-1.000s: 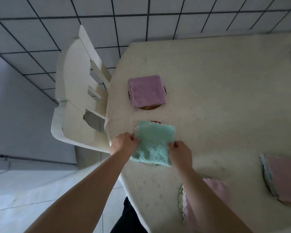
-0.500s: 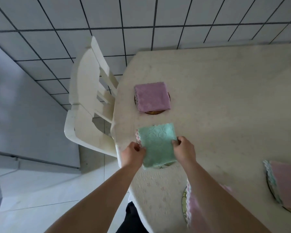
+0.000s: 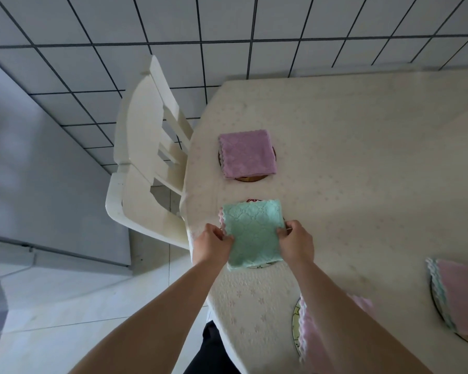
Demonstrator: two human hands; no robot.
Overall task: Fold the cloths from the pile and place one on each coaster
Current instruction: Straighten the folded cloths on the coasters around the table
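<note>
Gripping the green cloth [image 3: 253, 236] by its sides, left hand [image 3: 212, 242] and right hand [image 3: 297, 242] pinch it over a coaster [image 3: 262, 264] (mostly hidden) near the table [image 3: 362, 171] edge.

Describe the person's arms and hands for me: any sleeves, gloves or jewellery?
Both forearms are bare up to the frame edge, with no sleeves in view. The left hand and right hand wear no gloves, and no rings, watch or bracelet show. Dark clothing shows below, between the arms.
</note>
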